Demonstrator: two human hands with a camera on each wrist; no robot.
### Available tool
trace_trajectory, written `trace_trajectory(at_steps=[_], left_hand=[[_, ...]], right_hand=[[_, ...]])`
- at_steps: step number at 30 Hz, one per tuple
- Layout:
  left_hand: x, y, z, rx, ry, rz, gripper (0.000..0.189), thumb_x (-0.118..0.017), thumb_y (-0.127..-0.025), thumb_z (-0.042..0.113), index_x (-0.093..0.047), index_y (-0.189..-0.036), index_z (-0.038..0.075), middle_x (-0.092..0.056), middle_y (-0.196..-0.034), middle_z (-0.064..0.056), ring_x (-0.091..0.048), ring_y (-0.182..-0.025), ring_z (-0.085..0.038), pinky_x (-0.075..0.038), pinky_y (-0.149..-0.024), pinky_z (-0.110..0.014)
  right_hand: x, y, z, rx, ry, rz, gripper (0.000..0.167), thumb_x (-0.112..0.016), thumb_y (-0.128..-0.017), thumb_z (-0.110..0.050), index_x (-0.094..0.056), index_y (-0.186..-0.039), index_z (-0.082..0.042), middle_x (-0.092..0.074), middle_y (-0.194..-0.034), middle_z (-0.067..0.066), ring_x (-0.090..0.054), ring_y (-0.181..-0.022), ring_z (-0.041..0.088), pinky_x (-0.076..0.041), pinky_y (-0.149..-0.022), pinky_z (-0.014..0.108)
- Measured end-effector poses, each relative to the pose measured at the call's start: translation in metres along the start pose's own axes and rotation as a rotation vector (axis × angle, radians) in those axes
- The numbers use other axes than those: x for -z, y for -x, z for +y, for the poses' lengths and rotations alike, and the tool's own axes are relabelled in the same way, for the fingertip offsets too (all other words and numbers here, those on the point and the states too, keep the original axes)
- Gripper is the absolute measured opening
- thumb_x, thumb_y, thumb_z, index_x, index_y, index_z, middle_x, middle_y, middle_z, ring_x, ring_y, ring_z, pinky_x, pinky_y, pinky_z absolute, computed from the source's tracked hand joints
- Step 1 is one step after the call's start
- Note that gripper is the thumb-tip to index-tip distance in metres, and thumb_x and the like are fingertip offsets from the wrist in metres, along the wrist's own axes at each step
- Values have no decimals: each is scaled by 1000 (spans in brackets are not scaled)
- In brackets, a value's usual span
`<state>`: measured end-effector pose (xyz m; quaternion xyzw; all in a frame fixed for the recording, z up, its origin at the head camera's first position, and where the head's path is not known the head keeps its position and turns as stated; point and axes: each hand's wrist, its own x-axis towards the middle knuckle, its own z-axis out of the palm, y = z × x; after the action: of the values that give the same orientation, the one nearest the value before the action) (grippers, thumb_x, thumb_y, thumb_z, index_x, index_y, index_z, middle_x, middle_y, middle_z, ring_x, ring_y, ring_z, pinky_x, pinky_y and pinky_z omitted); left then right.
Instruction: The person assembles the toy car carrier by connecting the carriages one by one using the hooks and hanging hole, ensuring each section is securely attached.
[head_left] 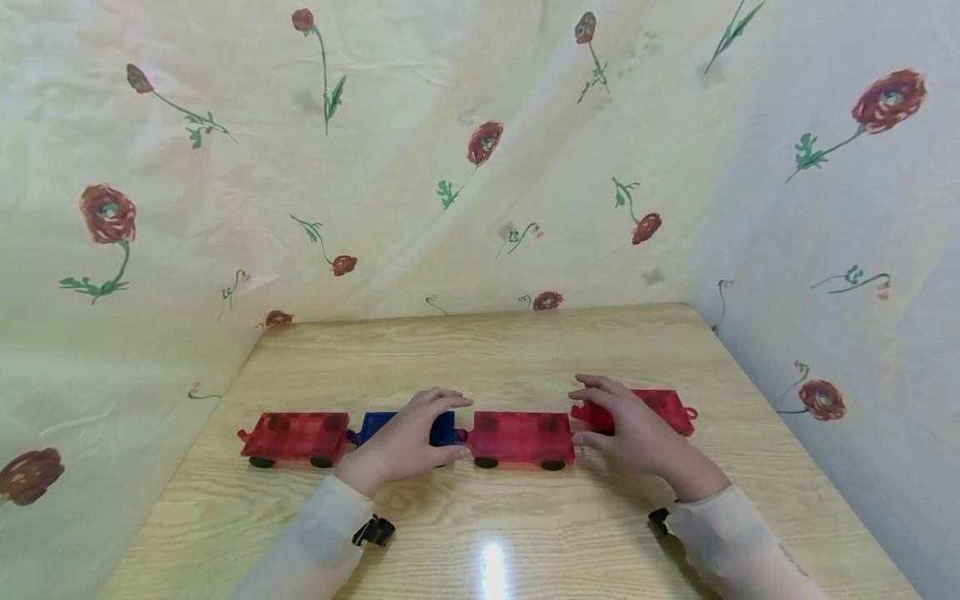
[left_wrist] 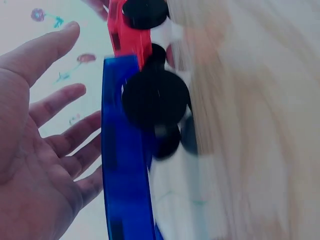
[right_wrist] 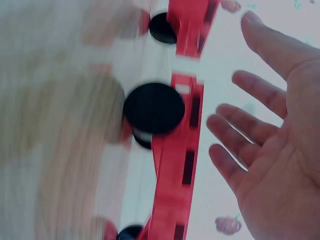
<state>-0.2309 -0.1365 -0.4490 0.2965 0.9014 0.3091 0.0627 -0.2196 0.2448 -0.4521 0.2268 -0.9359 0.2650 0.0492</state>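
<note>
A row of see-through wheeled toy train cars spans the wooden table. My left hand (head_left: 405, 437) is over the blue car (head_left: 443, 428), its fingers spread and loosely bent with nothing between them. In the left wrist view the blue car's side (left_wrist: 122, 155) shows past the palm. To its right is the middle red car (head_left: 521, 437), joined to it at the coupling. My right hand (head_left: 637, 433), fingers parted, hovers by the right red car (head_left: 663, 408) and hides part of it. A gap separates that car from the middle one in the right wrist view.
Another red car (head_left: 297, 436) stands at the left end of the row, coupled to the blue one. Flower-printed cloth (head_left: 405, 167) hangs behind the wooden table (head_left: 480, 500) and along both sides. Black clips (head_left: 373, 531) sit at the sleeve cuffs.
</note>
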Motion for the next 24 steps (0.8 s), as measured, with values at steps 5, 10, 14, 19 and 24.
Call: trace_trajectory(at_steps=[5, 10, 14, 19, 24], left_hand=[[-12, -14, 9, -18, 12, -49, 71, -77, -95, 47, -45, -157, 38, -40, -159, 8, -39, -147, -21, -44, -112, -52], [-21, -27, 19, -41, -26, -74, 73, -77, -95, 50, -44, -159, 36, -40, -160, 7, -46, -138, -20, -48, -107, -49], [-27, -37, 28, -49, -76, -79, 76, -77, -93, 54, -45, -159, 32, -42, -159, 5, -40, -146, -22, -46, -111, -49], [-38, -50, 38, -60, -148, -90, 82, -78, -91, 56, -43, -161, 31, -43, -158, 3, -41, -145, -24, -46, -111, -48], [-48, -62, 47, -87, -255, -106, 92, -81, -86, 59, -40, -163, 29, -47, -156, 1, -45, -143, -26, -44, -113, -49]], right_hand=[[3, 2, 11, -38, 24, -14, 68, -88, -87, -36, -62, -146, -12, -40, -163, 10, -39, -146, 40, -43, -109, 62], [7, 3, 21, -69, 45, 0, 67, -88, -87, -34, -62, -146, -15, -40, -163, 11, -38, -146, 42, -42, -110, 64], [10, 5, 28, -91, 50, -7, 64, -88, -88, -33, -63, -145, -19, -39, -163, 13, -36, -147, 44, -41, -109, 67], [13, 8, 36, -107, 32, -24, 62, -87, -89, -31, -64, -144, -16, -40, -162, 16, -36, -146, 46, -40, -109, 68], [16, 9, 41, -144, 41, -60, 68, -86, -90, -35, -59, -148, -13, -42, -162, 17, -36, -146, 47, -40, -110, 68]])
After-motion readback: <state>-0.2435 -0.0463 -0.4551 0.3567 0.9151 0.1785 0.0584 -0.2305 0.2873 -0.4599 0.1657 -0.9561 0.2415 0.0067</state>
